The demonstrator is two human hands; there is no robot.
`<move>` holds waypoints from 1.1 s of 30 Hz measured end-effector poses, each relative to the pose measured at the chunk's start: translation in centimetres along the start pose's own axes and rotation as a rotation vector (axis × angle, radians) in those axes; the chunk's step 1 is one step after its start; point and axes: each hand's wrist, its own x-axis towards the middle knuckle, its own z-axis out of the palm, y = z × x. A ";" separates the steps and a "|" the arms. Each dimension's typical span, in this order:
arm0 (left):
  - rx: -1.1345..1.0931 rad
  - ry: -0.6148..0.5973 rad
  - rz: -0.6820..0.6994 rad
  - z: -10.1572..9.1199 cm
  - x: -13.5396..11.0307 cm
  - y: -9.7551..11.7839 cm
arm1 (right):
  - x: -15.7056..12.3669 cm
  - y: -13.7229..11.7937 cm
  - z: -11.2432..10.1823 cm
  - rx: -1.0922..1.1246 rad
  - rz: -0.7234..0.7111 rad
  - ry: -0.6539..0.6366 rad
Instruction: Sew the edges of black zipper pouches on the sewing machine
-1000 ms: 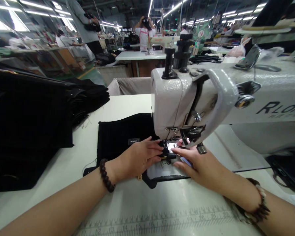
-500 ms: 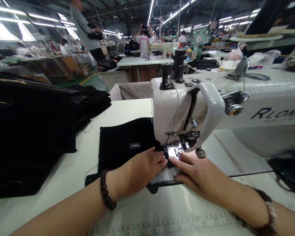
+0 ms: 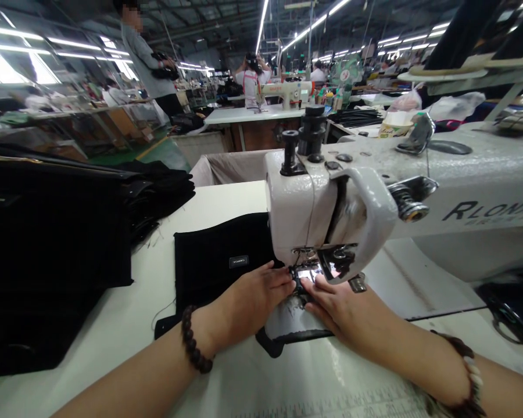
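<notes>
A black fabric piece [image 3: 218, 244] with a small rectangular label [image 3: 239, 262] lies on the sewing table, its right part under the head of a white sewing machine [image 3: 287, 203]. My left hand [image 3: 255, 296] rests flat on the fabric, fingers stretched toward the lit needle area [image 3: 308, 273]. On the other side of the needle, my right hand [image 3: 340, 302] lies with extended fingers, its fingertips at the fabric beside the presser foot. The machine head partly hides these fingers. A black strap-like tab [image 3: 270, 343] sticks out below my left hand.
A tall stack of black fabric pieces [image 3: 47, 232] covers the table's left side. A printed ruler scale [image 3: 331, 405] runs along the front edge. At the right lies a dark object with a ring [image 3: 512, 310]. Another sewing machine [image 3: 285, 92] and people stand beyond.
The view has tilted slightly, so the machine and table sit lower. The machine's thread lever is now blurred by motion. Both hands stay by the needle, the right fingertips slightly nearer the left.
</notes>
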 end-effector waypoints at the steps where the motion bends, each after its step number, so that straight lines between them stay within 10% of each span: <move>1: 0.001 -0.008 -0.002 0.0 0.1 -0.1 | 0.0 0.0 0.1 0.002 0.009 -0.006; 26: 0.044 0.068 0.022 -0.3 -0.1 -0.1 | -0.4 0.0 0.2 0.093 0.067 -0.021; 33: 0.317 -0.072 -0.412 -1.8 -1.7 3.0 | -1.3 0.3 0.4 0.144 0.003 0.040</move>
